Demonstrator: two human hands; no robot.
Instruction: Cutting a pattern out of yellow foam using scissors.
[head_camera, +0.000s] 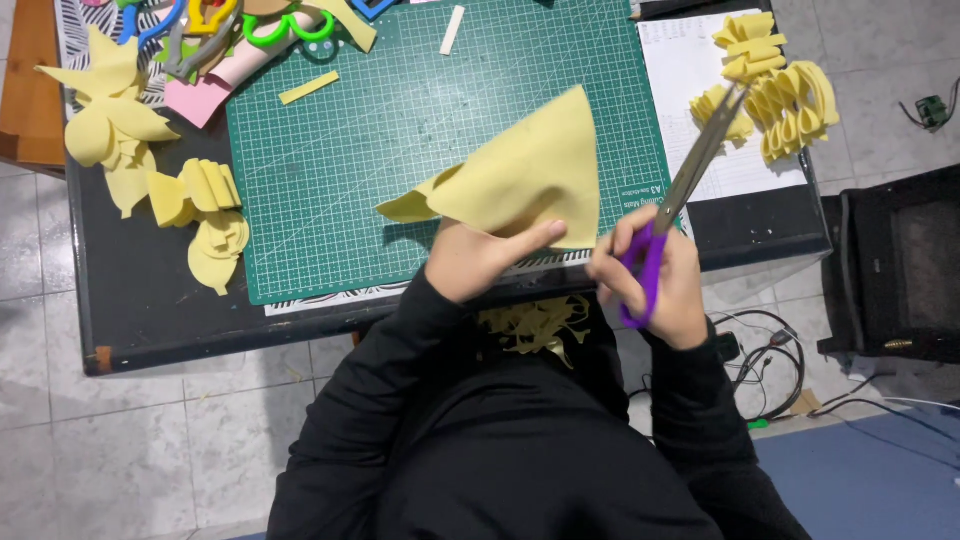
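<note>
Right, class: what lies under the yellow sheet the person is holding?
Under the yellow sheet, held by the left hand, lies the green cutting mat. The mat's part directly beneath is covered, so anything there cannot be seen.

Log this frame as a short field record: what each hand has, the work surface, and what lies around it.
left hand: left hand pinches the lower edge of a folded yellow foam sheet, held up over the mat
right hand: right hand grips purple-handled scissors, blades pointing up and away, apart from the sheet
surface: green cutting mat on a dark table
left of mat: yellow foam petals
right of mat: looped yellow foam pieces on white paper
lap: yellow foam scraps
</note>
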